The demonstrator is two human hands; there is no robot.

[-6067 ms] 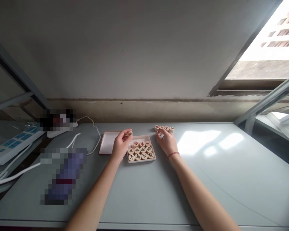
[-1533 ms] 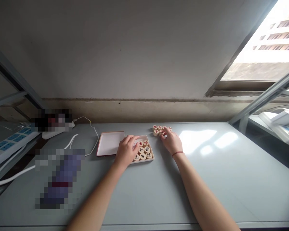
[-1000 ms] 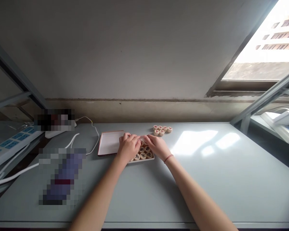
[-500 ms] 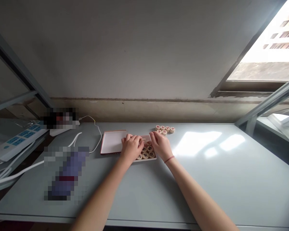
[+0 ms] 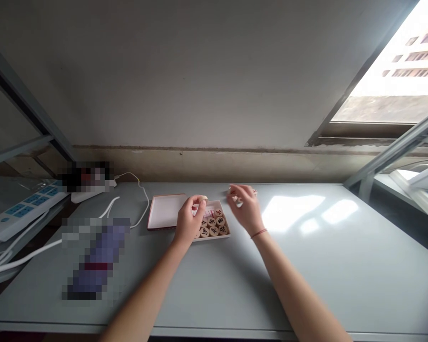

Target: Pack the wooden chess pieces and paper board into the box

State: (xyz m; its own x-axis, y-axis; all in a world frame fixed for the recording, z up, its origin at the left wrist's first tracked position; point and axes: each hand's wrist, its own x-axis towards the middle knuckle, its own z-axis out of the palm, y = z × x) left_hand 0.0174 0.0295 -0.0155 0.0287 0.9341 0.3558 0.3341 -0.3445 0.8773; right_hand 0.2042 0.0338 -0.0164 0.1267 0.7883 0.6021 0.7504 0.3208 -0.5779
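My left hand is closed, pinching a pale round Chinese chess piece between thumb and fingers above the left part of a shallow white box. Rows of wooden Chinese chess pieces with dark characters lie in the box, and its back part shows a pinkish bottom. My right hand is over the loose chess pieces behind the box's right side. Its fingers are curved and apart, slightly blurred, and hide most of those pieces.
Left of the box lies its open lid, white inside with a red edge. A white cable runs beside it. Further left are a pixelated purple object and a power strip. A wall stands behind the grey table.
My right hand has moved from the box's right edge to the loose pieces, its fingers now apart. My left hand has lifted and turned, showing a chess piece in its fingertips.
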